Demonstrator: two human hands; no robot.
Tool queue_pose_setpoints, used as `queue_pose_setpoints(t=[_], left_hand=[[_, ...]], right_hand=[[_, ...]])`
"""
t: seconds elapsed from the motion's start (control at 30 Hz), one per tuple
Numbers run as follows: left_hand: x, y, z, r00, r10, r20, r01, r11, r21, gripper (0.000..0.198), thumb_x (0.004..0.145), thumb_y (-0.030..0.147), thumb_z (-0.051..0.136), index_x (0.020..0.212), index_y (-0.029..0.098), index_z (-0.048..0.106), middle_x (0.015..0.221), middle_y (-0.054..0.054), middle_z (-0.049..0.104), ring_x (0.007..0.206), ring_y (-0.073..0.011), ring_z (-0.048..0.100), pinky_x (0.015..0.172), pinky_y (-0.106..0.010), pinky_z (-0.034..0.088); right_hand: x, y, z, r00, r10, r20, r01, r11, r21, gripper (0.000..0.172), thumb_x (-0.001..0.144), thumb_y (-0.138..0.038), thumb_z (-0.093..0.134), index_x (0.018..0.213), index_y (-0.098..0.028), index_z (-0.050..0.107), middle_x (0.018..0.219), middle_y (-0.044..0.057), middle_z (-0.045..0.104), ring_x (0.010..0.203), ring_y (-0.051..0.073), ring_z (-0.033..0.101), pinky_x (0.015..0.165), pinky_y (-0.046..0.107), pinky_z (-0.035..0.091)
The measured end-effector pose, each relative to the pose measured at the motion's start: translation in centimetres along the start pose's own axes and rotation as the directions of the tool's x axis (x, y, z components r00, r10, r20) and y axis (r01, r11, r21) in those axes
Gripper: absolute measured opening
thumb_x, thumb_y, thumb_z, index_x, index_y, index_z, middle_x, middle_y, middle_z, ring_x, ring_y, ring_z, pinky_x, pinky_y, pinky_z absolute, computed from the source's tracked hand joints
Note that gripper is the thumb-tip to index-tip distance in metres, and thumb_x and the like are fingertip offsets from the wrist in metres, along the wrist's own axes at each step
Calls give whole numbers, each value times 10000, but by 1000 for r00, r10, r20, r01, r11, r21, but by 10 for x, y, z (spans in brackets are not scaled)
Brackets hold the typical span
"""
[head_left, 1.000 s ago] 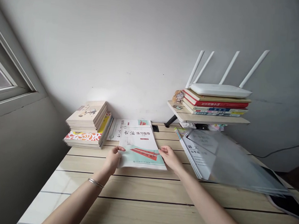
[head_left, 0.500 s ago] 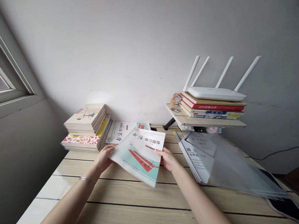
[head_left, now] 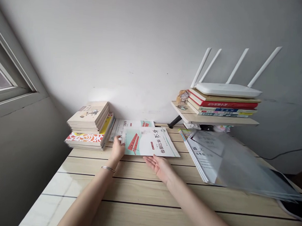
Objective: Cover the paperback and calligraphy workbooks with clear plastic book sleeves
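Note:
A white and mint-green calligraphy workbook (head_left: 149,141) with a red motif lies turned sideways, partly over a similar workbook (head_left: 122,124) behind it near the wall. My left hand (head_left: 118,149) is closed on its left edge, with the thumb towards the book. At the front edge, my right hand (head_left: 159,166) is open, palm partly up, with its fingers stretched out. The fingertips are at or just under that edge; whether they bear any weight I cannot tell.
Left of the workbooks stands a pile of books (head_left: 89,123). At the right, papers (head_left: 201,156) lie partly under clear plastic sheets (head_left: 246,168). A small raised shelf (head_left: 216,120) carries stacked books (head_left: 224,105) and a white router (head_left: 228,89). A window (head_left: 13,82) is at far left.
The workbook has been turned about a quarter turn clockwise and moved back and right, lower towards the other workbook. My right hand has let go of its right side and opened at the front edge.

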State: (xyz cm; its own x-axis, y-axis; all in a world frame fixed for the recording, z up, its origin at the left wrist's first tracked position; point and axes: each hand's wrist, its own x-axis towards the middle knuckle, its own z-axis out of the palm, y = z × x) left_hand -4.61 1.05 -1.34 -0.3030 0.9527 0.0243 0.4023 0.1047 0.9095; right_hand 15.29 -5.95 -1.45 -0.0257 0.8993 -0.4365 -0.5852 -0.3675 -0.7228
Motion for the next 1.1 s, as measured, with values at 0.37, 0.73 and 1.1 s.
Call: queue_pose_setpoints(t=[0.37, 0.73, 1.1], left_hand=[[-44, 8, -15, 745, 585, 321, -661, 577, 480, 164, 812, 204, 577, 924, 273, 675, 1186, -77, 557, 1096, -276, 463, 914, -447, 325], [-38, -7, -20, 713, 567, 412, -700, 548, 458, 112, 794, 237, 612, 796, 275, 718, 902, -47, 686, 924, -230, 524, 869, -415, 268], [-37, -10, -30, 867, 422, 263, -496, 692, 524, 48, 709, 281, 666, 698, 246, 696, 970, -46, 604, 990, -249, 524, 826, -395, 345]], right_hand=[[5, -6, -18, 543, -577, 611, 666, -148, -731, 94, 804, -244, 598, 813, -223, 690, 815, 60, 637, 839, 224, 581, 775, 366, 479], [33, 3, 5, 484, -508, 712, 577, -426, -697, 43, 717, -290, 740, 690, -266, 718, 901, 27, 651, 886, 220, 519, 743, 360, 407], [26, -73, -122, 611, -608, 507, 414, -301, -859, 85, 731, -253, 664, 683, -238, 733, 860, 56, 664, 821, 216, 588, 788, 378, 453]])
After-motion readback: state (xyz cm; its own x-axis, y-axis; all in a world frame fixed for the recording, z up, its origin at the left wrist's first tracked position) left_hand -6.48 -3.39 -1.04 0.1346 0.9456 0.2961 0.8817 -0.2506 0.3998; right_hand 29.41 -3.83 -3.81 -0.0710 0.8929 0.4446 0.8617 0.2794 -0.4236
